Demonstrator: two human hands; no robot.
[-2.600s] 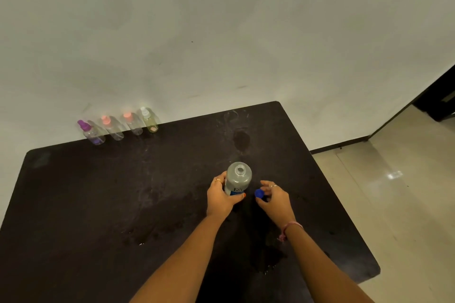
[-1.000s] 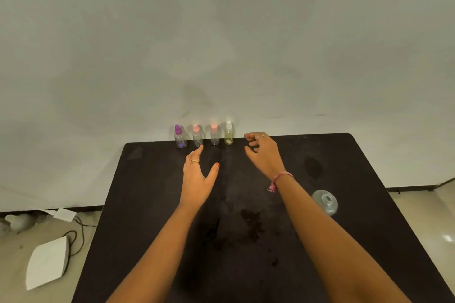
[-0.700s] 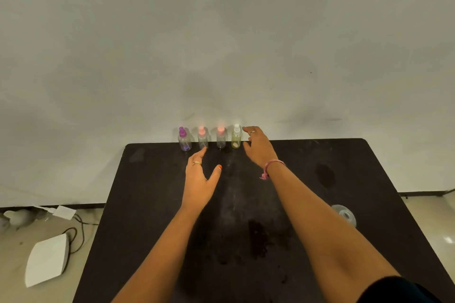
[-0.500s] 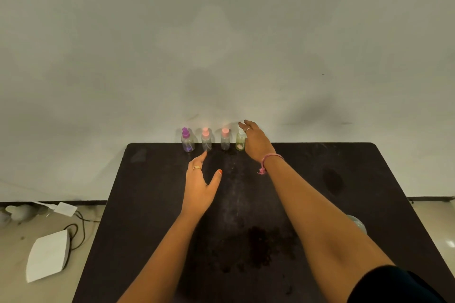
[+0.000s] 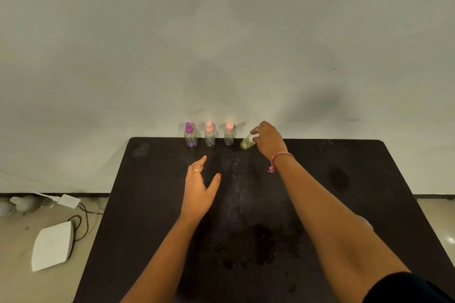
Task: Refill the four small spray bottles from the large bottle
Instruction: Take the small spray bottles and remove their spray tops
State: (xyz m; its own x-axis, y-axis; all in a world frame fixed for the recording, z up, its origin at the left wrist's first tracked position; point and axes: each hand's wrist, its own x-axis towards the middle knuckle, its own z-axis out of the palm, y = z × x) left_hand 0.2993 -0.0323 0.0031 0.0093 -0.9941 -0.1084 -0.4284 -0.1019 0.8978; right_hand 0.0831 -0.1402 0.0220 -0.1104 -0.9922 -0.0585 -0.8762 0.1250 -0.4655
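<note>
- Gripping the green-tinted spray bottle [image 5: 247, 142] near its top, the right hand [image 5: 268, 141] curls thumb and fingers round it at the far edge of the black table [image 5: 152, 204]; the bottle leans, its base swung away from the hand toward the row of bottles.
- Beside the tilted bottle, on the side away from the hand, three more small spray bottles stand upright in a line along the same far edge: the nearest has a salmon-pink cap [image 5: 229, 135], the next a paler pink cap [image 5: 209, 136], and the farthest a purple cap [image 5: 190, 136].
- Nearer the person than that row, the left hand [image 5: 200, 188] hovers over the tabletop with fingers straight and thumb spread, holding nothing; a ring shows on one finger and the thumbnail is painted orange.
- A pink thread bracelet [image 5: 277, 159] circles the right wrist.
- Just past the right forearm, toward the table's near right side, a sliver of the large bottle [image 5: 366, 223] shows; most of it is hidden by the arm.
- Dark wet patches [image 5: 248, 246] mark the tabletop between the two forearms.
- Off the table's left side, a white device [image 5: 51, 245] with a black cable lies on the floor.
- Behind the table's far edge rises a plain pale wall [image 5: 221, 32].
</note>
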